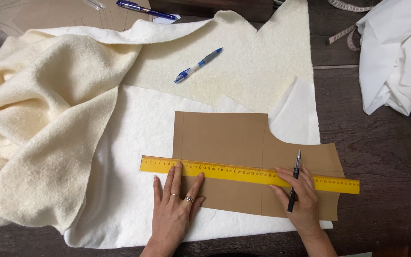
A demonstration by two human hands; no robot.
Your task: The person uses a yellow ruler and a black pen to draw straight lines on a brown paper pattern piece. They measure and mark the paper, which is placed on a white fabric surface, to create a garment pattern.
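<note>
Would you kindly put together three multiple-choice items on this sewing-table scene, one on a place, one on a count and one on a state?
1. Where does the long yellow ruler lie?
A. Across the brown cardboard pattern piece
B. On the folded white cloth at the right
C. On the bare dark wooden table

2. How many pens are in view?
A. One
B. Two
C. Three

3. What is the right hand doing?
A. Lying flat and empty
B. Holding a black pen upright against the ruler
C. Gripping scissors

Answers:
1 A, since the ruler spans the pattern piece, pressed down by the left hand.
2 C, since a blue pen rests on the cream fleece fabric, a dark blue pen lies at the top edge, and the black one is in hand.
3 B, since its fingers wrap the pen at the ruler's edge.
</note>
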